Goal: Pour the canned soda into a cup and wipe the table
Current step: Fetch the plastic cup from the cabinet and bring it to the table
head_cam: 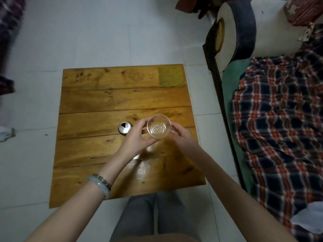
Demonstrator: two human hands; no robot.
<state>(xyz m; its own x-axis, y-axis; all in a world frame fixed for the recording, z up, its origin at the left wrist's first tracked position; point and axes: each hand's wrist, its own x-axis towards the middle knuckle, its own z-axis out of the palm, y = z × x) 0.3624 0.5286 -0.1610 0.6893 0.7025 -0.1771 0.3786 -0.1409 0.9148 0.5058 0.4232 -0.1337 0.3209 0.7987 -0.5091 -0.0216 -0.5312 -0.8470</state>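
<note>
Soda can (124, 127), already opened, stands on the wooden table (104, 102) just left of the clear plastic cup (158, 126); the left hand (138, 138) hides the can's near right edge. A yellow-green cloth (170, 76) lies flat at the table's far right corner, well apart. A plaid blanket (279, 119) covers the bed at right. Both hands grip the cup: left fingers curl round its near left side, and the right hand (180, 135) clasps its right wall. Bracelets (101, 184) circle the left wrist.

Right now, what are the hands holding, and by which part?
The clear cup, by its side wall: the left hand grips its left side, the right hand its right side.
</note>
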